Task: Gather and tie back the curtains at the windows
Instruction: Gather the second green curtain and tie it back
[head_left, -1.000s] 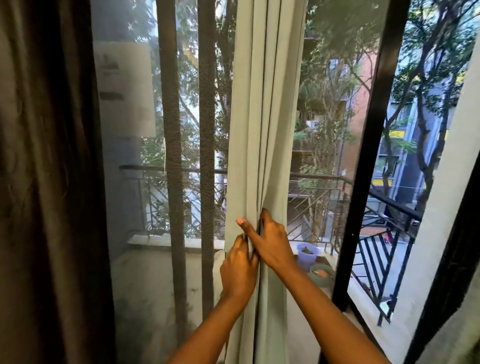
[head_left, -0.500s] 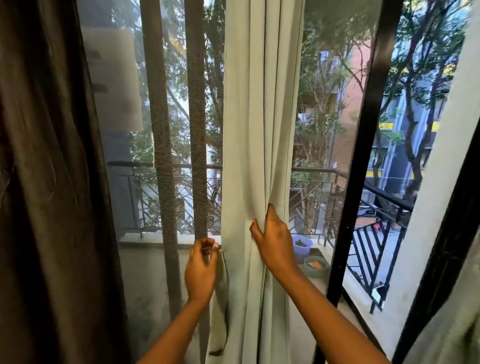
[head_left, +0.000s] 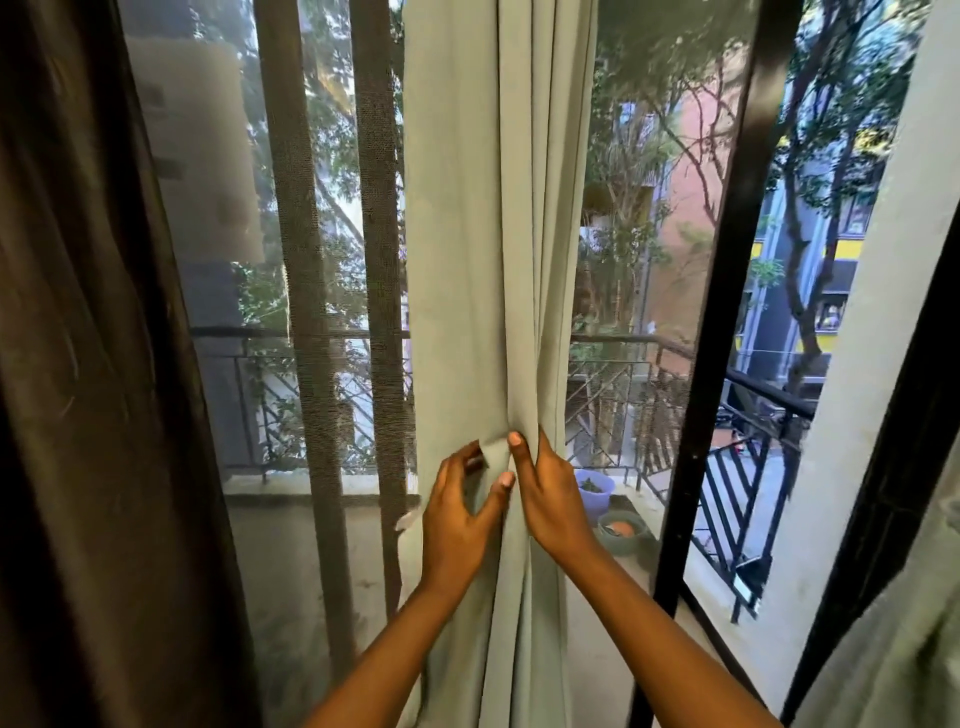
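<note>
The left hand (head_left: 457, 525) has come back in from the curtain's left edge, where it was pinching a fold half a second ago, and is now closing thumb and curled fingers on a pleat right beside the right hand (head_left: 550, 499). The right hand is gripping the gathered folds, thumb up in front, fingers wrapped behind. The two hands are nearly touching.

The pale green curtain (head_left: 493, 234) is hanging bunched into a narrow column of soft vertical pleats in the middle of the window, pinched at hand height. A dark brown curtain (head_left: 88, 364) is filling the left side, heavy and folded. Behind the glass, a mesh screen with two darker vertical bands (head_left: 296, 312) is standing to the left of the green cloth. To the right, a black window frame (head_left: 722, 312) is rising, with open air and a black balcony railing (head_left: 737, 493) beyond.
</note>
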